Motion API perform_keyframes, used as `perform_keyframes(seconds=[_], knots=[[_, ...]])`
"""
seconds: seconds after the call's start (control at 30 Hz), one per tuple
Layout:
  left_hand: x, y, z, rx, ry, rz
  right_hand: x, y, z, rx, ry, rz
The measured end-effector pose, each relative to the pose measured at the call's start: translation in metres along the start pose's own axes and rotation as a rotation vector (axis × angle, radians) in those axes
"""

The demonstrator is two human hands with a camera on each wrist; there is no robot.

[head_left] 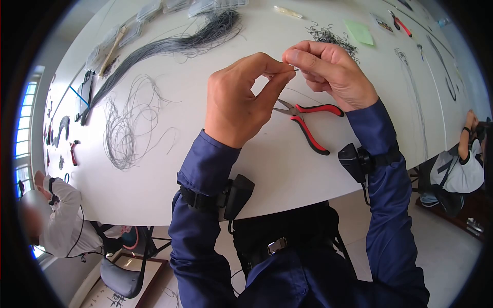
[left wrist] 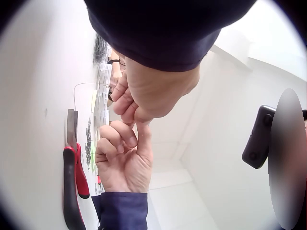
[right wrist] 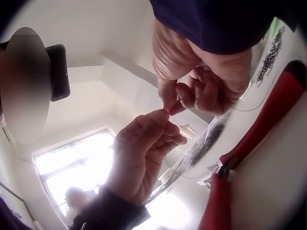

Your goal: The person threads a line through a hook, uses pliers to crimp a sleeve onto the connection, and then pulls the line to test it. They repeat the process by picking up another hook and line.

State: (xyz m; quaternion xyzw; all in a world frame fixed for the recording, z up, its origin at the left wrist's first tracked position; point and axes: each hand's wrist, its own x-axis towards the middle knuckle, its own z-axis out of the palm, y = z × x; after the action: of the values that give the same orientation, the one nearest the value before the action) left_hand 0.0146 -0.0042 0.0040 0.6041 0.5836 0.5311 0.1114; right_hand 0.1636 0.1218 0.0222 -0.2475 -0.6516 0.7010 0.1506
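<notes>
My left hand (head_left: 239,97) and right hand (head_left: 331,72) meet above the white table (head_left: 287,169), fingertips close together. A tiny dark piece (head_left: 296,70) shows at the left fingertips, pinched between thumb and forefinger; its kind I cannot tell. The right thumb and forefinger pinch right beside it, on a thin grey line. That line (left wrist: 88,83) loops out past the hands in the left wrist view. In the right wrist view my left hand (right wrist: 144,158) reaches up to the right hand (right wrist: 206,76). Below them, red-and-black pliers (head_left: 308,118) lie with handles spread.
A loose coil of grey line (head_left: 126,128) and a long grey bundle (head_left: 169,46) lie left. Small black hook-like pieces (head_left: 331,38), a green note (head_left: 359,32) and more pliers (head_left: 399,23) lie beyond. Other people (head_left: 61,220) sit at both sides.
</notes>
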Motion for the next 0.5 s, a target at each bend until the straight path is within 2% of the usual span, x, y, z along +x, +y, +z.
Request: perform_keyframes(seconds=[0.27,0.5], knots=[[-0.0002,0.0013,-0.0011,0.042,0.027,0.024,-0.0005,-0.0009,0.0007,0.027,-0.01,0.033],[-0.0003,-0.0016,0.0009,-0.072,0.103,-0.028,-0.0012,0.0006,0.0043,0.022,0.02,-0.02]])
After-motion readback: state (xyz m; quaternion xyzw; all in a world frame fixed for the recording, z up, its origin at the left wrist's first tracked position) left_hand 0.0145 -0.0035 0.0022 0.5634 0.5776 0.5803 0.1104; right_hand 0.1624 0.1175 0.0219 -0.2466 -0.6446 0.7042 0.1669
